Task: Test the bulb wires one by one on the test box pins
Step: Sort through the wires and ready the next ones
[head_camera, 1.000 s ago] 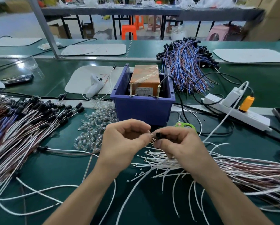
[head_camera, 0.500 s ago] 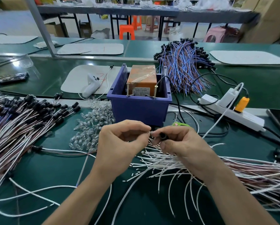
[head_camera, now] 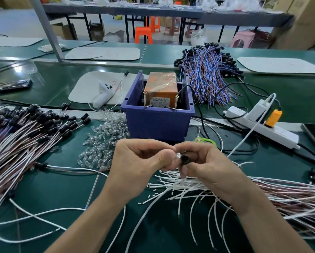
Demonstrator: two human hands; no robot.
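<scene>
My right hand (head_camera: 209, 168) pinches a small black bulb socket (head_camera: 185, 159) with its open end turned toward me. My left hand (head_camera: 134, 165) pinches a tiny clear bulb (head_camera: 178, 155) right against that socket. Both hands meet just in front of the blue bin (head_camera: 158, 121). Inside the bin sits the orange test box (head_camera: 161, 84), and two upright brass screw pins (head_camera: 145, 99) (head_camera: 176, 103) stand at its front. White and brown wires (head_camera: 189, 190) fan out under my right hand.
A heap of loose clear bulbs (head_camera: 102, 143) lies left of the bin. Socketed wire bundles lie at the left (head_camera: 25, 132) and behind the bin (head_camera: 207, 77). A white power strip (head_camera: 262, 125) with an orange plug lies at the right, and a white tool (head_camera: 103, 95) rests on a mat.
Both hands have stayed together in front of the bin. The socket has turned so its open end faces me, and the clear bulb now shows at its mouth.
</scene>
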